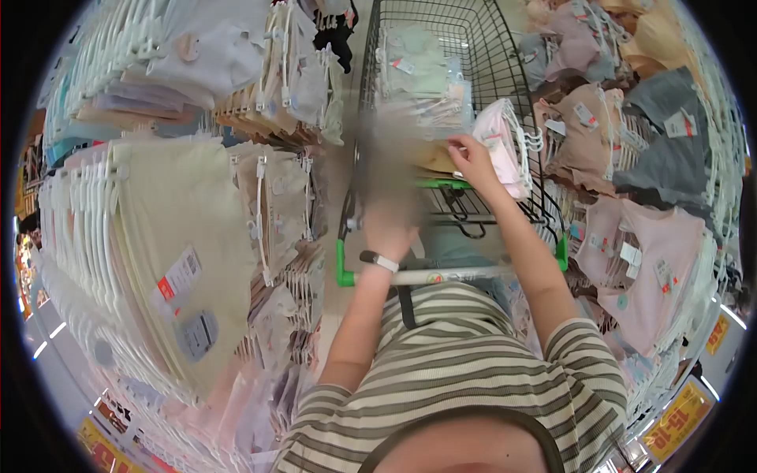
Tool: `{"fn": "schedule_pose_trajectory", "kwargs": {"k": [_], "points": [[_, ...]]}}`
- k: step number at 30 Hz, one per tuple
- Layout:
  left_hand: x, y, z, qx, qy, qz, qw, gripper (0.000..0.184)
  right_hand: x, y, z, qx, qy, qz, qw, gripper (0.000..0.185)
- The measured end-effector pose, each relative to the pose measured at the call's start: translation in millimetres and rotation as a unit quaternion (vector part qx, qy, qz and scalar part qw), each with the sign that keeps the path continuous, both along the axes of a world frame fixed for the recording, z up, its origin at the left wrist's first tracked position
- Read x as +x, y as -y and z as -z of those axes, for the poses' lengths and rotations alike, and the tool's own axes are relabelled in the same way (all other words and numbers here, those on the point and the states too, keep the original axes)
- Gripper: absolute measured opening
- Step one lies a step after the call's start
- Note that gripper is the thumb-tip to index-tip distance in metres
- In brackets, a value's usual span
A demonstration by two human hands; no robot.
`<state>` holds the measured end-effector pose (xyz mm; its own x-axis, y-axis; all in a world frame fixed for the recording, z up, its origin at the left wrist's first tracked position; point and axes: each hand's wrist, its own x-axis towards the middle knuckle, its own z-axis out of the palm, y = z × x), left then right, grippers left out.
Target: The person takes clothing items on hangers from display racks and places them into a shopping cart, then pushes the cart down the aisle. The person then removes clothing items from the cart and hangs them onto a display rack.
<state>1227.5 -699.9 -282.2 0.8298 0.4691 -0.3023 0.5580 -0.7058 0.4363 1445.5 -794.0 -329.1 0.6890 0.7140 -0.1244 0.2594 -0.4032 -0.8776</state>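
Note:
My right hand [475, 163] reaches over the shopping cart's handle end, its fingers pinched at the edge of a yellow-brown flat item [434, 160] whose kind I cannot make out. My left hand [392, 226], below a wristband, is above the cart's left side; a grey blur hides its fingers and anything in them. Beside my right hand, pale pink garments on white hangers [498, 146] lean against the basket's right side. Farther in, a stack of pale green folded garments [414, 67] with a red-and-white tag lies in the black wire cart [505, 47].
The cart's pale push bar [457, 274] with green ends crosses in front of my body. Racks of hanging light-coloured clothes [181, 236] line the left. Tagged pink, brown and grey bra tops [646, 260] hang close on the right. A narrow floor strip [341, 177] shows left of the cart.

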Motion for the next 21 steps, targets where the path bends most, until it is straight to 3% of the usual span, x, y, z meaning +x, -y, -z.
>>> {"fn": "schedule_pose_trajectory", "kwargs": {"k": [1,3,11,12,13,19,21], "points": [[-4,4,9,0.037,0.049,-0.008,0.998,0.032,5,-16,17,0.0,-0.005,-0.002,1.0,0.022],[2,2,-4,-0.016,0.01,-0.013,1.0,0.035,19,-45,61,-0.011,-0.1,-0.049,0.994,0.022],[13,-12,-15,-0.112,-0.027,-0.027,0.993,0.051,90,-148,258,-0.103,-0.071,-0.059,0.99,0.031],[14,-14,-15,-0.114,-0.04,-0.023,0.992,0.053,99,-164,277,-0.115,-0.042,-0.012,0.992,0.032],[15,-15,-15,-0.116,-0.055,-0.02,0.992,0.055,107,-179,295,-0.128,-0.014,0.034,0.991,0.033],[21,-22,-12,-0.126,-0.071,-0.022,0.989,0.056,142,-254,392,-0.108,-0.013,0.07,0.992,0.039],[22,-25,-11,-0.189,-0.063,-0.02,0.98,0.054,143,-270,393,-0.125,0.005,0.075,0.989,0.039]]}}
